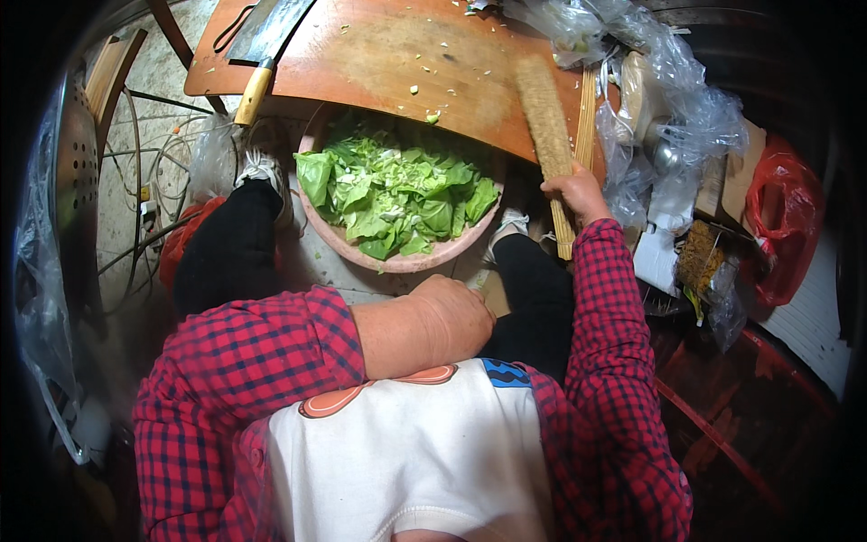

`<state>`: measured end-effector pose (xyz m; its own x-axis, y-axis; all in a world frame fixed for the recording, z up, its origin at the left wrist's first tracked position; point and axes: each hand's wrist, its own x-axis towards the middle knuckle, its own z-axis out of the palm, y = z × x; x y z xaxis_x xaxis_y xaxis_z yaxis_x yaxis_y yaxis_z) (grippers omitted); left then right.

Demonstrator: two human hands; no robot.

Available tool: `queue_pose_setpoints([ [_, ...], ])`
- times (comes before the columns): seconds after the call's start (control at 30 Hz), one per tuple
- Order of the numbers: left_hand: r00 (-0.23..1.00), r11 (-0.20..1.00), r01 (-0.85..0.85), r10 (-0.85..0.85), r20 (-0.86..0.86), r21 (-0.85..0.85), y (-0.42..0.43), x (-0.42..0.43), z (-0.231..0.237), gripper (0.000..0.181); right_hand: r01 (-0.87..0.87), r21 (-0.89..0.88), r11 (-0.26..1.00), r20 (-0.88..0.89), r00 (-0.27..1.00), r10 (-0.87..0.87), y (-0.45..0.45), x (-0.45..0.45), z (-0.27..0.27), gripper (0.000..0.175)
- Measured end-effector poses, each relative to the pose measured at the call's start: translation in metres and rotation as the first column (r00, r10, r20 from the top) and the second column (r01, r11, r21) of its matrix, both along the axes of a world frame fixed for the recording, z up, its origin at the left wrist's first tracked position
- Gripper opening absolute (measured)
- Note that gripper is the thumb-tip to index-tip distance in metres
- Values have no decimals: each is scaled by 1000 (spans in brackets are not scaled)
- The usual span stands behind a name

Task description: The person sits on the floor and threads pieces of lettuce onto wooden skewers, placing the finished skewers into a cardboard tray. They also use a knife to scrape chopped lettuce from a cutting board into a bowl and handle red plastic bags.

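Note:
My right hand (581,195) grips a small straw hand broom (544,112) by its lower part, the broad end lying over the right side of a wooden board (406,51). Small green and pale scraps are scattered on the board. Curled in front of my body, my left hand (457,315) has its fingers turned under and mostly hidden; nothing shows in it. Between my feet, partly under the board's near edge, stands a pink basin (413,263) heaped with cut leafy greens (399,193). A cleaver (264,51) lies at the board's left, its wooden handle overhanging the edge.
Clear plastic bags (704,122), a red plastic bag (782,217) and cardboard (738,179) crowd the right side. On the floor at left are cables (139,203) and another clear bag (211,159). A perforated metal panel (81,162) stands at far left.

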<state>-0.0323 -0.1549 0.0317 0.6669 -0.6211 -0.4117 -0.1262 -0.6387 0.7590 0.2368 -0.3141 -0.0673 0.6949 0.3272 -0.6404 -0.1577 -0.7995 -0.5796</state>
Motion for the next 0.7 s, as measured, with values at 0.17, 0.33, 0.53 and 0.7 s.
queue_pose_setpoints([
  [0.17, 1000, 1000, 8, -8, -4, 10, -1, 1, -3, 31, -480, -130, 868, -125, 876, 466, 41, -31, 29, 60],
  [0.33, 1000, 1000, 5, -5, 10, 11, 0, 0, -3, 32, -519, 6, 855, -149, 845, 514, 43, -35, 30, 61],
  [0.53, 1000, 1000, 11, -11, 12, 17, 1, 0, -2, 33, -55, 200, 978, -84, 994, 73, 45, -14, 24, 44],
  [0.7, 1000, 999, 27, -27, -1, 31, -2, 2, -4, 33, 66, 225, 972, -47, 997, -57, 68, 5, 0, 24],
])
